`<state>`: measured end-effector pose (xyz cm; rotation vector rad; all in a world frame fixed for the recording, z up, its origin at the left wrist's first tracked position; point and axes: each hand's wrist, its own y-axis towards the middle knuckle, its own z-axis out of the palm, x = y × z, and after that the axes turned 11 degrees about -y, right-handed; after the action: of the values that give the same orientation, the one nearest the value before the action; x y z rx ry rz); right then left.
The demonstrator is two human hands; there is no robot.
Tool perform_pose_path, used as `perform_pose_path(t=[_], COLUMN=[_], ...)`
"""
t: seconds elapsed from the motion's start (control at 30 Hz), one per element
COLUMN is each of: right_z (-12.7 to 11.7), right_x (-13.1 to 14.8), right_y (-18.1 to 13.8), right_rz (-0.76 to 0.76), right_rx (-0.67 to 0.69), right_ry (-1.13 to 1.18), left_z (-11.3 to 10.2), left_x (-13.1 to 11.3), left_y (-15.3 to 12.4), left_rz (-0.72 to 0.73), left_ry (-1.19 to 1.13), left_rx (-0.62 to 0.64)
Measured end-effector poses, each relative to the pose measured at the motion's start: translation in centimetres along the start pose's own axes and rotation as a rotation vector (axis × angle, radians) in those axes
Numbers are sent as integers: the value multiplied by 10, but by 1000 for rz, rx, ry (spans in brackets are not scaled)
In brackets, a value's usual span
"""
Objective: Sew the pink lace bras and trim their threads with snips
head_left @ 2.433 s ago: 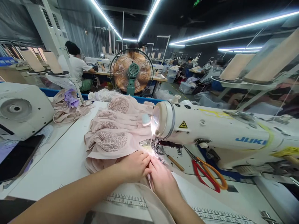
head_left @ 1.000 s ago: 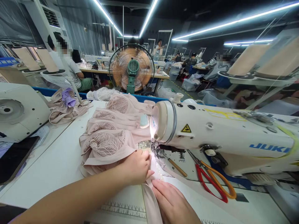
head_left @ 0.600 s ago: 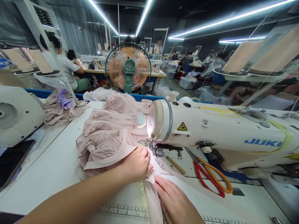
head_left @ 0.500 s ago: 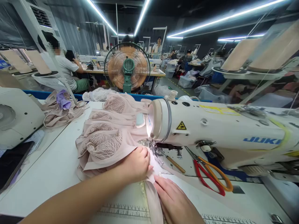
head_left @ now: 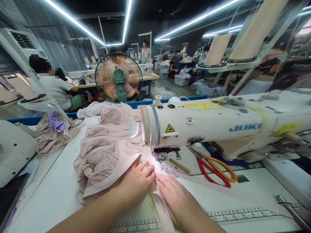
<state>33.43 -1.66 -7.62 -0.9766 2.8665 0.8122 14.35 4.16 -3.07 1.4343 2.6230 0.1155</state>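
Note:
Pale pink lace bras (head_left: pixel 102 161) lie bunched in a row at the left of the sewing machine (head_left: pixel 213 119). My left hand (head_left: pixel 141 178) is closed on the edge of the nearest bra, just in front of the machine's lit needle area. Against its fingertips lies my right hand (head_left: pixel 177 197), fingers together on the same bra's band, its thumb hidden. The band (head_left: pixel 161 205) trails toward me between my wrists. The presser foot is mostly hidden behind the glare and my fingers.
Red-and-orange-handled scissors (head_left: pixel 216 170) and a wooden-handled tool (head_left: pixel 179 166) lie right of the needle. Ruler markings (head_left: pixel 233 213) run along the front of the table. A purple cloth (head_left: pixel 56 122) tops a garment pile at left. A fan (head_left: pixel 119 77) and co-workers are beyond.
The camera view has turned right, so the scene sits further left. My right hand has moved forward and now meets my left fingers; the left hand keeps hold of the bra.

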Motion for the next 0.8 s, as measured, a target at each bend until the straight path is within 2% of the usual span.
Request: perform_pose_path(t=[0.17,0.3,0.43,0.67,0.8], right_z=[6,8,10,17,4], right_x=[3,8,13,14,10], right_y=[8,18,23,19,21], right_rz=[56,102,164,177,213], right_rx=[-42,-67,-75,-77,-23], right_ry=[44,67,73,104,161], left_z=[9,7,1,3,3], left_x=[14,26,35,50,55], left_y=[-7,-3,1,6,10], left_rz=[-3,-18,-28,-6,-10], left_ry=[-102,-127,-98,-8,33], left_rx=[-4,9,3,-29,-37])
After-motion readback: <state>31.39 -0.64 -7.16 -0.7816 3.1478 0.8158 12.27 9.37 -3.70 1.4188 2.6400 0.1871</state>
